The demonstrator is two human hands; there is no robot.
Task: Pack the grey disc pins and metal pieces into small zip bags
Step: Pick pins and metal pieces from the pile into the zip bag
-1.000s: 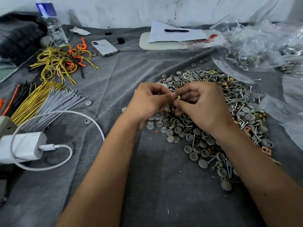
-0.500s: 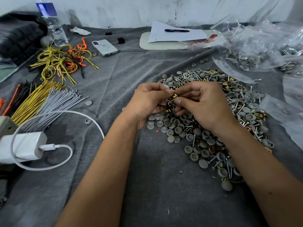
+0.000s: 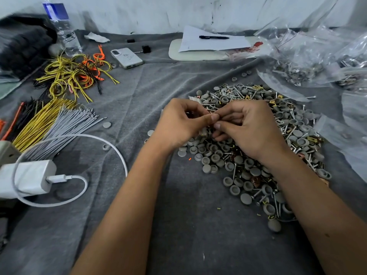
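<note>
Grey cloth (image 3: 178,225) bears disc pins (image 3: 248,171), wires (image 3: 75,76), phone (image 3: 127,57); perhaps a charger (image 3: 27,178).

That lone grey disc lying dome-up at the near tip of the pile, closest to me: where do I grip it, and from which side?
Pinch the lone grey disc across its rim, coming straight down from above. It seems to lie dome-up on the grey cloth, with bare cloth on its near and left sides, so fingers likely fit there; pile pieces crowd its far side.

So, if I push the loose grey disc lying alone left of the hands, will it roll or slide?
The grey disc lies flat on the wrinkled grey cloth, so it would probably slide or snag, not roll. It looks small and probably light.
</note>
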